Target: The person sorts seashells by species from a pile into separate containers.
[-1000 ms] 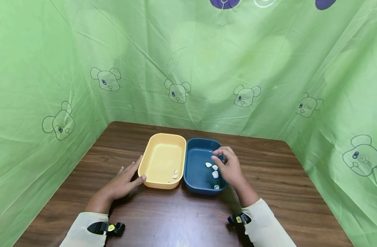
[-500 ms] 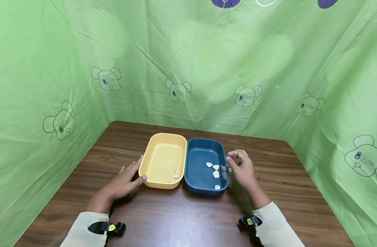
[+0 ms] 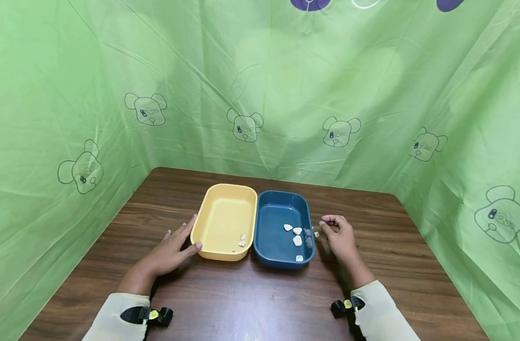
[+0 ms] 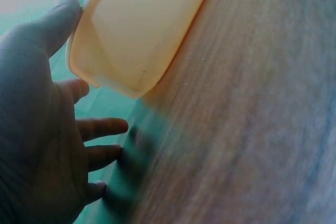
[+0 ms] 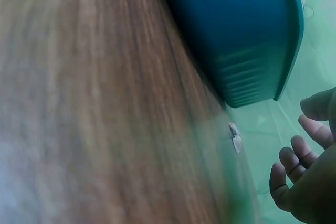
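Observation:
My left hand (image 3: 169, 251) rests by the near left corner of a yellow tray (image 3: 196, 227), its thumb on the rim and its fingers extended along the outer side. Two small pale stones (image 3: 242, 240) lie in that tray. Touching it on the right is a dark blue tray (image 3: 271, 213) with several white stones (image 3: 297, 241) inside. Right of the blue tray, my right hand (image 3: 342, 239) hovers with loosely bent fingers. Nothing shows between them in the right wrist view. Small stones (image 5: 235, 138) lie on the table beside the blue tray, close to the right fingertips.
Both trays stand on a dark wood-grain table (image 3: 379, 265). A green curtain (image 3: 285, 85) with printed bear faces hangs behind the table and along both sides.
My right hand has moved from above the blue tray to the table on its right, then slightly farther right and toward me. The left hand and both trays have stayed put.

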`<state>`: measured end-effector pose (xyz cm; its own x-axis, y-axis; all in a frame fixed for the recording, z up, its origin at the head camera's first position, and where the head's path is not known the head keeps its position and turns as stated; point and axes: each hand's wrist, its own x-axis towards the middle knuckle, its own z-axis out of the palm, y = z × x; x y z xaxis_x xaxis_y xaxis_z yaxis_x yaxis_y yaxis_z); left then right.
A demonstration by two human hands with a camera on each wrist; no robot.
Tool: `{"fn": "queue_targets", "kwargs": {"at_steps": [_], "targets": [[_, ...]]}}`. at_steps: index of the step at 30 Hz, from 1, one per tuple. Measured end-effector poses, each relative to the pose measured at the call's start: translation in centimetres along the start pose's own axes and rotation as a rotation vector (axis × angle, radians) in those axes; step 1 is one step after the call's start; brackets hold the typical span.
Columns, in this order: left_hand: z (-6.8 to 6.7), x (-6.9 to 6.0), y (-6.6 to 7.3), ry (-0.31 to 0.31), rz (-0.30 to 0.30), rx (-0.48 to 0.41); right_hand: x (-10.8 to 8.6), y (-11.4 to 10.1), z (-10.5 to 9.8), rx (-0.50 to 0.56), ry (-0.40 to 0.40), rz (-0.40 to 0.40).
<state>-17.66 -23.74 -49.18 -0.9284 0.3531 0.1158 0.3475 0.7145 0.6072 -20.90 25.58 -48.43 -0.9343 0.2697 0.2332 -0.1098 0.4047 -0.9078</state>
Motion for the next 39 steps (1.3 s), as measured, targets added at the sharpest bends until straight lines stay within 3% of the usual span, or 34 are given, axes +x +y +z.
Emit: {"fn": "queue_targets", "kwargs": {"at_steps": [6,10,17,27,34,39], "targets": [[0.0,0.0,-0.1,-0.004,-0.005,0.003,0.1,1.2,0.2,-0.016,-0.015,0.035],[0.1,0.0,-0.1,-0.009,-0.004,0.008,0.2,2.3,0.2,-0.088,-0.001,0.032],[0.1,0.0,-0.1,-0.002,-0.002,0.006,0.5,3.6,0.0,-0.255,-0.064,-0.034],[0.0,0.1,0.0,-0.003,-0.008,0.010,0.1,3.7,0.0,-0.294,-0.106,-0.143],[0.0,0.0,0.0,0.003,-0.013,0.008,0.4,3.8,-0.2,-0.314,-0.155,-0.054],[0.0,0.0,0.0,0.002,-0.014,0.004,0.4,3.8,-0.2,-0.326,-0.161,-0.051]]}}
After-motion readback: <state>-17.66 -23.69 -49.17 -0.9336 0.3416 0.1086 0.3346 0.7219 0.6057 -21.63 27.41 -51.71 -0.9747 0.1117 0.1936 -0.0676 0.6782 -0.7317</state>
